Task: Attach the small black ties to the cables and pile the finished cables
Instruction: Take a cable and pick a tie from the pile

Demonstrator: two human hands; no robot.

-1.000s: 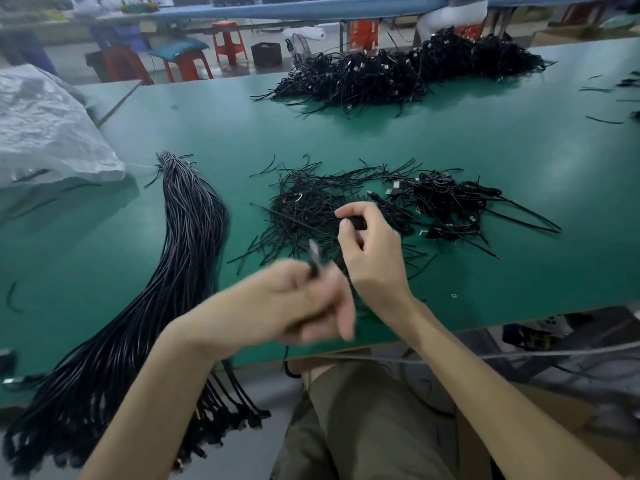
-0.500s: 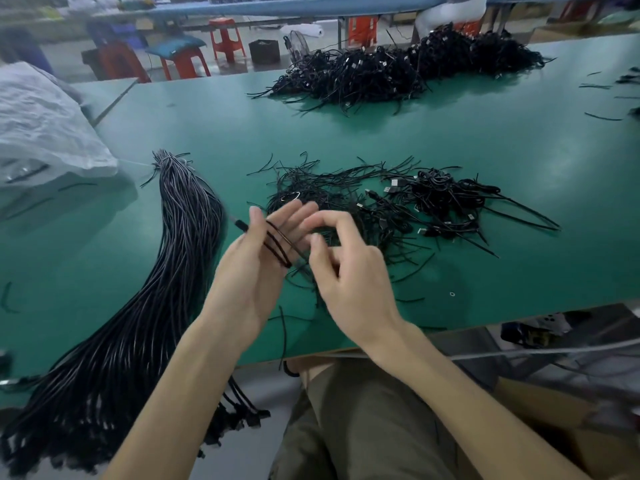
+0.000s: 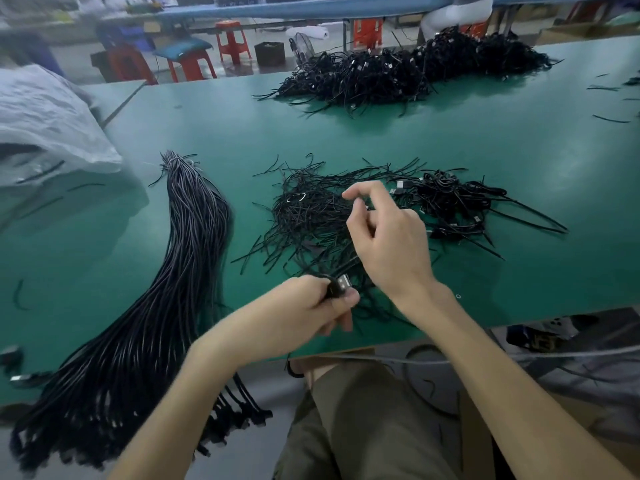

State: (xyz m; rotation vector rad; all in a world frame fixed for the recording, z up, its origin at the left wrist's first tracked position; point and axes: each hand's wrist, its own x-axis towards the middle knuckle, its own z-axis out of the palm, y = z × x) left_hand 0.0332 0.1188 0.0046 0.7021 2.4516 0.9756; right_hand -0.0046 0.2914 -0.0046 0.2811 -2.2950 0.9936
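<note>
Left hand (image 3: 311, 306): fingers clamped on one cable (image 3: 341, 285) near its plug, at worktop (image 3: 519, 271) edge. Right hand (image 3: 391, 244): fingers apart, seemingly empty, over loose ties (image 3: 308, 216). Big untied bundle (image 3: 180, 271) lies left; small finished pile (image 3: 450, 202) right; larger heap (image 3: 398, 74) far back. Much remains, likely.

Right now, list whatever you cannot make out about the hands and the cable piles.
- Head view: whether the right hand holds anything; its curled fingers face away and hide the grip.
- Head view: most of the cable that the left hand grips; the fist covers it and motion blurs it.
- Head view: whether cables in the far pile are tied; too small.
- Head view: the near ends of the long bundle; blurred.
</note>
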